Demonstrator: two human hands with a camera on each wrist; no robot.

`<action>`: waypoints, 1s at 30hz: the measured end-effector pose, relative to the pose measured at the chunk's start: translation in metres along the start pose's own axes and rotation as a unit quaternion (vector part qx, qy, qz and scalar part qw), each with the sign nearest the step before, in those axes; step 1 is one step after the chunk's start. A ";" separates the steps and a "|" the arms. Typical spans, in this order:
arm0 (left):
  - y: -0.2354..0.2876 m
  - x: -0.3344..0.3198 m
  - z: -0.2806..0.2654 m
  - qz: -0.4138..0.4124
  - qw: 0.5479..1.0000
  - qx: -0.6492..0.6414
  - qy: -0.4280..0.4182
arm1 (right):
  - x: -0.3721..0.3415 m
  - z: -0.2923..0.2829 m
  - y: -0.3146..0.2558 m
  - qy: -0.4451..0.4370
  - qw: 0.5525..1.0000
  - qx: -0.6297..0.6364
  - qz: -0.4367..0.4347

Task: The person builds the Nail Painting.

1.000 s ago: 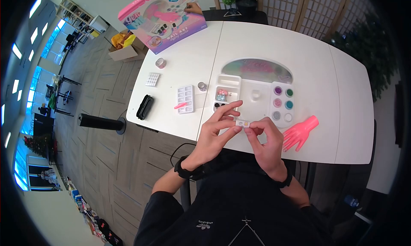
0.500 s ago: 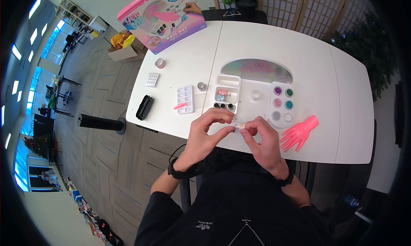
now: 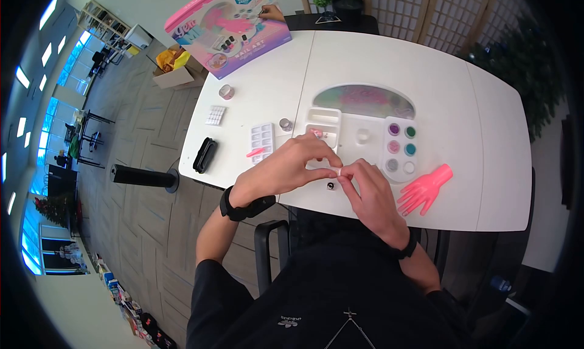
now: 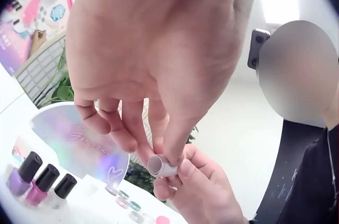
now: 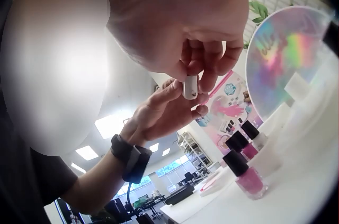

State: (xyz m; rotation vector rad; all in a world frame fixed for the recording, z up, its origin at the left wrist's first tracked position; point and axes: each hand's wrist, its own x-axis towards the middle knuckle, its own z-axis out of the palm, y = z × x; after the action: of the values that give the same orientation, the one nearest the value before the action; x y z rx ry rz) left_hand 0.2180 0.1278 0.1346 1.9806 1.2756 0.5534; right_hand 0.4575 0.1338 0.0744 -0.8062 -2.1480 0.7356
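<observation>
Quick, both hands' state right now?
Left hand: closed, pinching the small white roll between thumb and finger.
Right hand: closed, pinching the same small white roll.

Your cylinder (image 4: 168, 170): white, small dark mark (image 5: 194, 93). Your shirt (image 3: 340, 276): black, white logo (image 3: 290, 321). Your model hand (image 3: 429, 188): solid pink. You see panel (image 5: 280, 70) with iridescent rainbow sheen, pink lettering (image 4: 87, 140); magenta bottle (image 4: 39, 194), black cap (image 4: 49, 174); table (image 3: 468, 118) white; box (image 3: 228, 36) pink, purple.

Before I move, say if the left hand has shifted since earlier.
Yes: in the head view, the left hand has moved leftward, toward the white tray bearing the pink stick.
</observation>
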 end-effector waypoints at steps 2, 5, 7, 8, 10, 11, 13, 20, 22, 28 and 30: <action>-0.006 0.007 -0.001 0.017 0.998 0.029 0.048 | 0.002 0.001 0.001 0.008 0.999 0.010 0.034; -0.031 0.020 -0.005 -0.017 0.993 0.061 0.100 | 0.003 0.000 0.000 -0.011 0.997 -0.006 0.072; -0.055 0.030 -0.003 -0.050 0.989 0.082 0.117 | 0.003 -0.003 0.003 -0.043 0.995 -0.044 0.074; -0.063 0.033 0.000 -0.056 0.989 0.086 0.108 | 0.001 -0.005 0.005 -0.066 0.993 -0.068 0.064; -0.074 0.040 0.005 -0.067 0.989 0.096 0.090 | -0.001 -0.007 0.008 -0.093 0.989 -0.098 0.054; -0.076 0.043 0.006 -0.067 0.989 0.100 0.082 | -0.001 -0.006 0.010 -0.097 0.988 -0.103 0.054; -0.076 0.049 0.009 -0.069 0.989 0.109 0.066 | -0.004 -0.003 0.014 -0.096 0.988 -0.109 0.049; -0.080 0.063 0.012 -0.038 0.977 0.204 0.056 | -0.005 0.000 0.023 -0.105 0.987 -0.116 0.034; -0.082 0.063 0.015 -0.034 0.971 0.233 0.051 | -0.006 0.000 0.026 -0.108 0.986 -0.120 0.036; -0.087 0.069 0.021 -0.049 0.964 0.260 0.026 | -0.001 -0.001 0.029 -0.119 0.984 -0.126 0.038; -0.084 0.071 0.020 -0.067 0.961 0.267 0.001 | -0.001 -0.001 0.031 -0.112 0.985 -0.126 0.030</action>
State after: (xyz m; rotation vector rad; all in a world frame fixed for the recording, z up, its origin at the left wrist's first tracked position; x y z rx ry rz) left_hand 0.2108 0.2072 0.0570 2.2927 1.6759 0.1479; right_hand 0.4682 0.1527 0.0528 -0.9603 -2.4638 0.6159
